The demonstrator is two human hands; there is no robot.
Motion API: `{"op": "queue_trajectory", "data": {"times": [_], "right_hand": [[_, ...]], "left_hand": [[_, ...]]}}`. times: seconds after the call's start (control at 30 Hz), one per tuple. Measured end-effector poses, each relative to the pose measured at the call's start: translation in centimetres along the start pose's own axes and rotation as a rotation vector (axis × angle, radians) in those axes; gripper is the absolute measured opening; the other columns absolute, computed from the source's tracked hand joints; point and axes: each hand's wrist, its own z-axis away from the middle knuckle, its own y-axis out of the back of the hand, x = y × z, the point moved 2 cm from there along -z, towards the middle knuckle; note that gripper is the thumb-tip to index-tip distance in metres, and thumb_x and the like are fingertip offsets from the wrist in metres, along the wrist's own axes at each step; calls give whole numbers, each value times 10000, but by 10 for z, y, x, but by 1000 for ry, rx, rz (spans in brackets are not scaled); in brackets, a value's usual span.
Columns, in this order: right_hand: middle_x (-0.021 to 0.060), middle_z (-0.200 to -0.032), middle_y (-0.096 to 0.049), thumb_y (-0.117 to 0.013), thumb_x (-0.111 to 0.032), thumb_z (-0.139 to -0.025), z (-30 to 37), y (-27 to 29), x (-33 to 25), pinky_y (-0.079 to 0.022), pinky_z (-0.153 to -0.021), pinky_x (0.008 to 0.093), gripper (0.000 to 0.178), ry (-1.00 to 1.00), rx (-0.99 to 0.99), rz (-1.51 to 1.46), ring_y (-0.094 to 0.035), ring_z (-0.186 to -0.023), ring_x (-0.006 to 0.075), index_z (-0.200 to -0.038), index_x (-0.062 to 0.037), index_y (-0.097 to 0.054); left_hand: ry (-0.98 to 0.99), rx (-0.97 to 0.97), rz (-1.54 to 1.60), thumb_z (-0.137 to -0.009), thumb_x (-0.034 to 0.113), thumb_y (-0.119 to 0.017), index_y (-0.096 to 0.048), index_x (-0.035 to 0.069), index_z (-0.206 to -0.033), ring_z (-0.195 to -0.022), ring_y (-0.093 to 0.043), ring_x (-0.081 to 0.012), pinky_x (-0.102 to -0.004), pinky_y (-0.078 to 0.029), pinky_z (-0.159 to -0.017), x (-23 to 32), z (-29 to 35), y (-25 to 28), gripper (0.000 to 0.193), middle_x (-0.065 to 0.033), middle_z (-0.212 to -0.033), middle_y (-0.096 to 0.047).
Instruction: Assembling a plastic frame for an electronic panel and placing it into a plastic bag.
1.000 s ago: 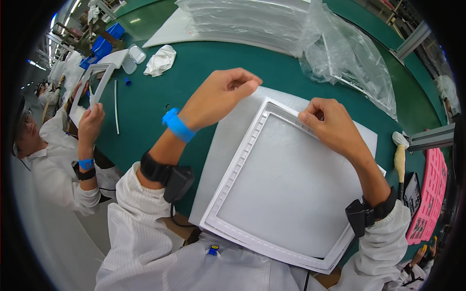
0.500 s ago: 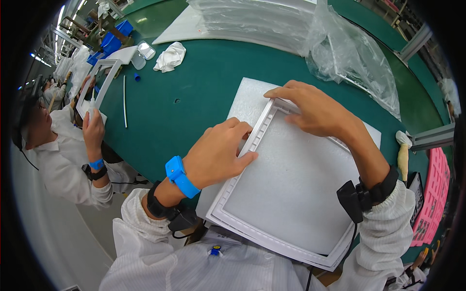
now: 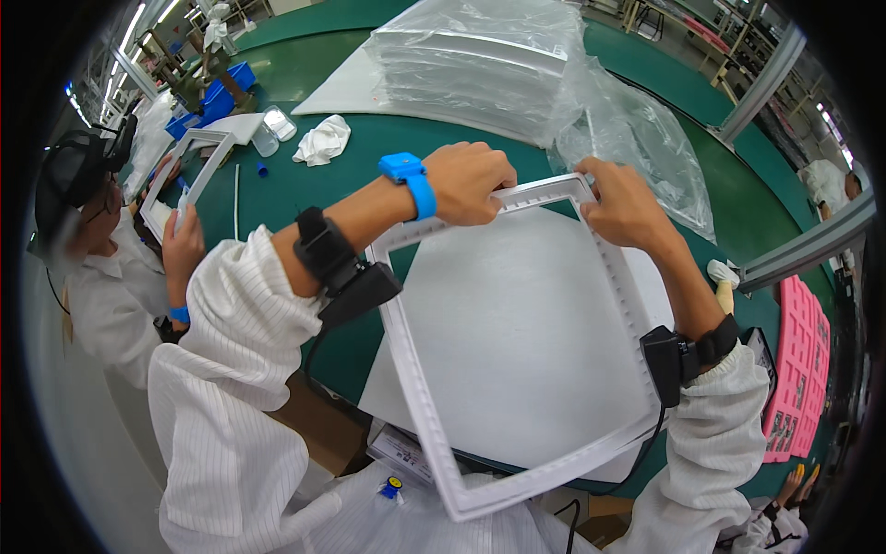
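A white rectangular plastic frame (image 3: 413, 369) is tilted over a white foam sheet (image 3: 517, 342), its near edge close to my body. My left hand (image 3: 466, 185), with a blue strap on its wrist, is closed on the far rail, left of the far right corner. At that corner my right hand (image 3: 628, 205) pinches the frame between thumb and fingers. Small ribs run along the inner side of the rails. The foam sheet shows through the frame's opening. My left fingertips are partly hidden behind the hand.
Stacked parts in clear plastic wrap (image 3: 471, 69) stand at the back of the green table (image 3: 369, 194). A crumpled white cloth (image 3: 323, 140) and a thin white strip (image 3: 237, 198) lie to the left. On the left, a co-worker (image 3: 111, 258) handles another white frame (image 3: 189, 175). Pink trays (image 3: 796, 369) lie right.
The frame has turned clockwise and stands tilted over the foam. My left hand has gone from the left rail up to the far rail; my right hand has shifted right, round the corner.
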Motion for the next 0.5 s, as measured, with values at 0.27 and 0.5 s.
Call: {"op": "queue_trajectory", "data": {"times": [0.27,0.5], "right_hand": [[326,-1032,-635,-604,-31,-740,46,-6,2,-482,-876,523,338,-225,-137,18,-604,-1001,494,-1067,39,-552],[209,-996,-667,-748,-217,-787,48,-18,17,-514,-816,423,383,-79,-104,-53,-650,-945,347,-1065,21,-635]], "left_hand": [[-111,-97,-84,-830,125,-713,-730,49,-1072,-941,-679,-321,-423,-525,-823,15,-15,-19,254,-127,-1006,-736],[-168,-30,73,-884,190,-712,-721,53,-1099,-903,-664,-313,-418,-520,-823,6,-11,-40,255,-116,-1017,-720]]}}
